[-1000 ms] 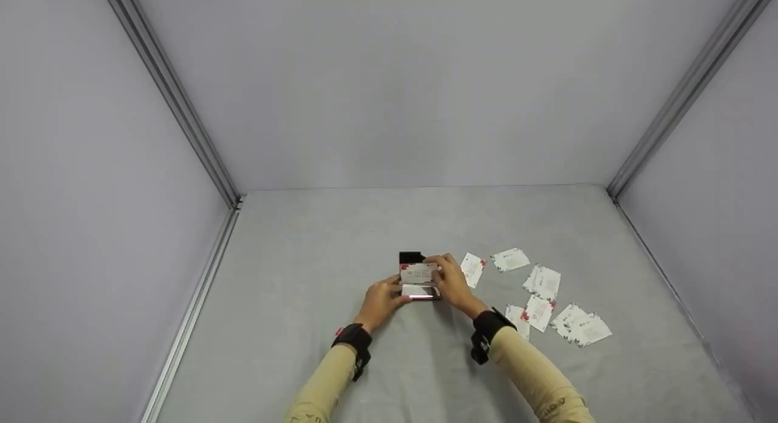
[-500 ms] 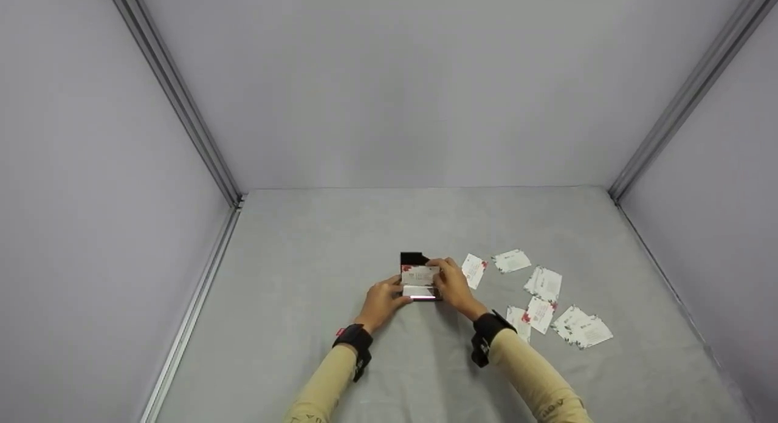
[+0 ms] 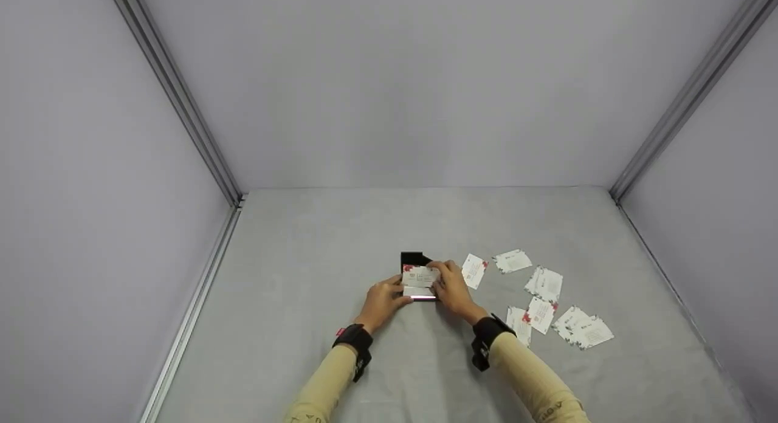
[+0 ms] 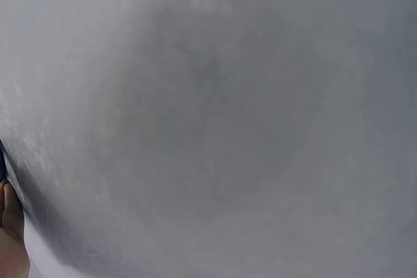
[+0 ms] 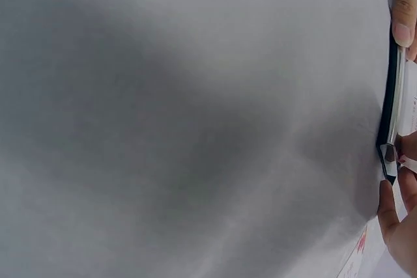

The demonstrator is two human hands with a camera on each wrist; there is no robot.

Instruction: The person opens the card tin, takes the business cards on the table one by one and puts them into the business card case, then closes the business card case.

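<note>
Head view: left hand (image 3: 382, 301) grips the open black card case (image 3: 418, 276) from its left side, mid-mat; right hand (image 3: 451, 288) pinches a white card (image 3: 419, 276) at the case's mouth; card looks part-seated, can't tell how deep; loose cards (image 3: 544, 301) lie scattered to the right on the grey mat (image 3: 304, 277), so judging by that most remain outside.

Left wrist view: mostly blurred mat; only a finger edge (image 4: 10, 239) in the corner.

Right wrist view: case edge (image 5: 391, 115) with fingertips (image 5: 402, 27) around it.
</note>
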